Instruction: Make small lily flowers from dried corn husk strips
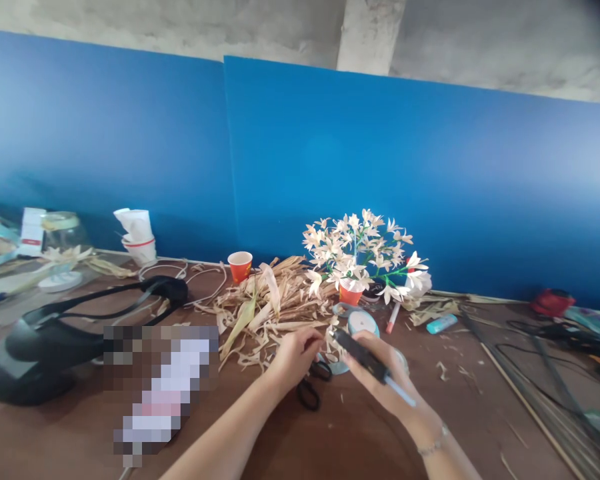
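My right hand point(395, 373) is wrapped around a black hot glue gun point(363, 355), its nozzle pointing toward my left hand. A pale glue stick point(401, 392) juts out of the gun's back end. With fingers pinched together, my left hand point(295, 360) is close to the nozzle; whatever it holds is too small to make out. Black-handled scissors point(309, 395) lie on the table under my left hand, partly hidden. A roll of tape point(363, 324) sits just behind the gun. Beyond it, a bunch of cream husk flowers point(357, 250) on green stems stands in an orange paper cup point(351, 293).
Dried corn husks point(280, 293) are heaped behind my left hand, near another orange cup point(241, 268). On the left lie a black headset point(35, 353) and a blurred-out object point(165, 387). A turquoise tube point(441, 324) and long rods point(525, 407) are on the right.
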A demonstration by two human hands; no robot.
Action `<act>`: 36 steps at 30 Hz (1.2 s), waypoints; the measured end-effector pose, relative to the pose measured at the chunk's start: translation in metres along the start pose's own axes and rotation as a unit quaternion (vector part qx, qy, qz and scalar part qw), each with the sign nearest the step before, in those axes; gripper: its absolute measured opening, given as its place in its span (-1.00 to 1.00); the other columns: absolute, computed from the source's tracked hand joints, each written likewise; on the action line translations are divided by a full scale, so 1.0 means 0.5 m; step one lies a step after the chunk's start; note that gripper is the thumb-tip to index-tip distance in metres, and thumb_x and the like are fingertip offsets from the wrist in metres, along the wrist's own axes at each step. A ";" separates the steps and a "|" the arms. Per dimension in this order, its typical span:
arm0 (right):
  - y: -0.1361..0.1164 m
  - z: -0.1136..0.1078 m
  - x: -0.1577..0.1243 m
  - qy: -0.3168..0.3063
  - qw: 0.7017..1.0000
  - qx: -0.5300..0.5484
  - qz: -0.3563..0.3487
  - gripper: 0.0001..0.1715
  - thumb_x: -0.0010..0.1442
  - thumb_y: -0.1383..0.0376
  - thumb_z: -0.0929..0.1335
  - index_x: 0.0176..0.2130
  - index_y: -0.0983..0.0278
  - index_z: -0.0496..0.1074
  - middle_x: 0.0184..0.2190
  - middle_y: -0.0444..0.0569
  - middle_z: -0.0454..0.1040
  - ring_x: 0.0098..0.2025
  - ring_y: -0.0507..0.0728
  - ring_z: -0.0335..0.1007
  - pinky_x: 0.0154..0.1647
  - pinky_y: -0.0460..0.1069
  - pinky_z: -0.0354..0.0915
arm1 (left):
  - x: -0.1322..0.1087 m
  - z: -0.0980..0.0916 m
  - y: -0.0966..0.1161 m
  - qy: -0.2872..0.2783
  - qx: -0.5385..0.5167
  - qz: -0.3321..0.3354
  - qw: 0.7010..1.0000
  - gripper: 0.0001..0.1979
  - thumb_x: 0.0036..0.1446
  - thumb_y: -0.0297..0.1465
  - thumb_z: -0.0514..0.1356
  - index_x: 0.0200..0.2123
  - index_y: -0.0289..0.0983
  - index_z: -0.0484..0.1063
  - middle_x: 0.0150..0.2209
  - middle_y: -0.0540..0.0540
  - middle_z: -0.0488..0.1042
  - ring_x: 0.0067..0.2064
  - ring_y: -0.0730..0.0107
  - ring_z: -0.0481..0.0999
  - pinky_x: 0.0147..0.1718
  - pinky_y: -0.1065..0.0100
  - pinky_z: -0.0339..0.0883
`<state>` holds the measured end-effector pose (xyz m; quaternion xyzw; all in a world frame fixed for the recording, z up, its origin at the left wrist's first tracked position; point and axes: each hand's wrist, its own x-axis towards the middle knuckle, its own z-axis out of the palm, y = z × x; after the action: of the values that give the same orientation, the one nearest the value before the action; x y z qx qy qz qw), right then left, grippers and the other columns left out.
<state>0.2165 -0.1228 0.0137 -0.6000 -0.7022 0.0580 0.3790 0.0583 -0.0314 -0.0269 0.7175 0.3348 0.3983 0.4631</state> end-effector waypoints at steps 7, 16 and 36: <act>0.043 -0.084 -0.040 -0.104 0.958 -0.250 0.091 -0.81 -0.05 0.48 0.20 -0.39 0.27 0.29 -0.40 -0.06 0.41 -0.36 0.10 0.34 -0.22 0.00 0.09 | 0.015 -0.006 -0.001 0.084 -0.203 -0.100 0.970 -0.73 -0.09 -0.20 0.17 -0.45 -0.33 0.35 -0.55 -0.01 0.42 -0.54 0.46 0.41 -0.57 0.47 0.22; 0.091 -0.058 -0.114 -0.109 0.896 -0.321 0.288 -0.60 -0.09 0.47 0.24 -0.17 0.32 0.26 -0.17 0.14 0.37 -0.09 0.26 0.30 -0.28 0.04 0.13 | 0.012 -0.007 0.007 0.084 -0.281 -0.106 0.950 -0.72 -0.13 -0.22 0.23 -0.47 -0.35 0.35 -0.56 -0.01 0.42 -0.56 0.55 0.39 -0.56 0.52 0.18; 0.016 0.103 0.022 -0.069 0.953 -0.282 0.092 -0.90 0.01 0.38 0.29 -0.45 0.28 0.42 -0.38 0.03 0.46 -0.25 0.17 0.32 -0.29 -0.02 0.04 | 0.010 0.001 0.000 0.074 -0.256 -0.136 0.954 -0.74 -0.12 -0.23 0.21 -0.48 -0.34 0.33 -0.58 0.01 0.41 -0.60 0.55 0.36 -0.65 0.53 0.12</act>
<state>0.1920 -0.0919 -0.0217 -0.7392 -0.6559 -0.0660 0.1380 0.0611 -0.0273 -0.0257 0.4913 0.3492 0.4562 0.6546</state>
